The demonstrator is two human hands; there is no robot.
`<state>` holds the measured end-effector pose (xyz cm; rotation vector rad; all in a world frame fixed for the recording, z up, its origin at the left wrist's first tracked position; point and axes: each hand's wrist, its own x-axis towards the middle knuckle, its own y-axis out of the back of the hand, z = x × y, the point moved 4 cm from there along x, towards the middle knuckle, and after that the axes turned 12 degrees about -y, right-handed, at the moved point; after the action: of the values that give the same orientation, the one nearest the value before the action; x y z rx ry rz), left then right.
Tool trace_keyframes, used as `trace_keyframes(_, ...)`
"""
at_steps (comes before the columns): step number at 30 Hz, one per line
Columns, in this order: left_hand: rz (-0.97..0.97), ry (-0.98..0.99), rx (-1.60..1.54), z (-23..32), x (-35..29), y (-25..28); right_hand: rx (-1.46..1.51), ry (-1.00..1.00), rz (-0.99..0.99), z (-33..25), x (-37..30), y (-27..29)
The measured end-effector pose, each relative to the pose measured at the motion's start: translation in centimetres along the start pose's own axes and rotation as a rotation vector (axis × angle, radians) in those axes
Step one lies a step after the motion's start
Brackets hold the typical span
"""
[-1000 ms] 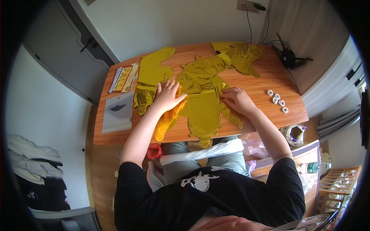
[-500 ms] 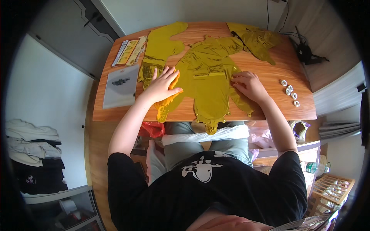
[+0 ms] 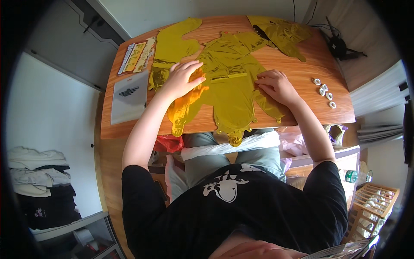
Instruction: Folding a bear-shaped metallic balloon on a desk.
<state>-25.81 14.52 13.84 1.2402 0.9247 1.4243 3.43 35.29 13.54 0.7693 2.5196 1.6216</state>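
Note:
A flat gold foil balloon (image 3: 233, 97), deflated and wrinkled, lies spread over the middle of the wooden table (image 3: 321, 60). Its rounded lower end hangs slightly past the near edge. My left hand (image 3: 180, 81) is over its left part, with fingers stretched and thumb apart; under it the foil looks orange and crumpled. My right hand (image 3: 279, 87) rests at the balloon's right side, fingers loosely bent and tips on the foil edge. Its palm side is hidden. Another flat gold foil piece (image 3: 170, 45) lies at the far left, and a folded one (image 3: 284, 36) at the far right.
A clear plastic sleeve (image 3: 129, 101) and printed packets (image 3: 134, 58) lie on the table's left. Several small white rings (image 3: 322, 91) sit at the right, with a black device (image 3: 338, 45) and cables behind. A wooden rack (image 3: 375, 200) stands below right.
My left hand has risen a little off the foil and turned, and the crumpled orange part beneath shows more. My right hand has barely moved. The whole view has shifted slightly.

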Motion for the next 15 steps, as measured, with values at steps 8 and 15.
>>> trace_keyframes(8, -0.102, -0.034, -0.097, -1.5, 4.2, -2.4, -0.018, 0.021, 0.006, 0.0, 0.0, -0.2)
trace_keyframes(15, -0.069, -0.052, -0.080, -2.2, 3.5, -3.9, -0.030, 0.035, -0.006, -0.1, 0.1, -0.2)
